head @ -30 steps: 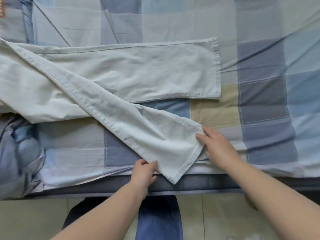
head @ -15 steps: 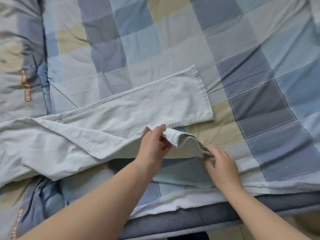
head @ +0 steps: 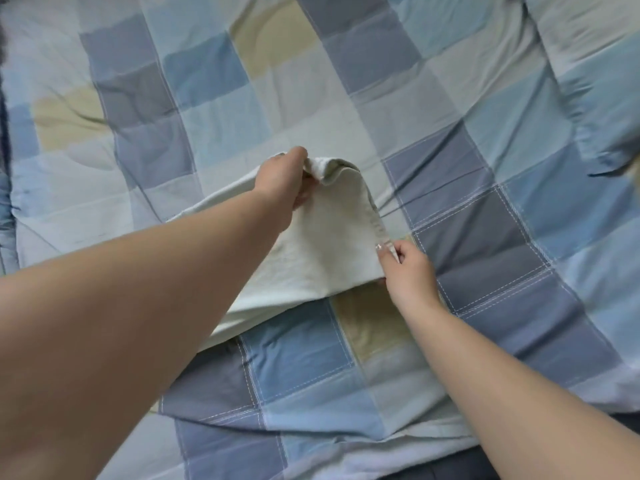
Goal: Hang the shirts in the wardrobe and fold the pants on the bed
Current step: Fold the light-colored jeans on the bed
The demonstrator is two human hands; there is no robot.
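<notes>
Pale off-white pants (head: 322, 251) lie on the checked bedspread (head: 485, 220) in the middle of the view. Their leg ends are lifted off the bed and stacked one over the other. My left hand (head: 285, 183) grips the far corner of the hem from above. My right hand (head: 407, 268) pinches the near corner of the same hem. My left forearm hides the rest of the pants toward the left.
The bedspread, in blue, grey and beige squares, covers nearly the whole view, wrinkled at the upper right (head: 595, 126). Its near edge and a dark strip of bed frame (head: 519, 459) run along the bottom right.
Both hands have lifted the near pant leg by its hem and carried it away from me onto the far leg. The view has moved further over the bed.
</notes>
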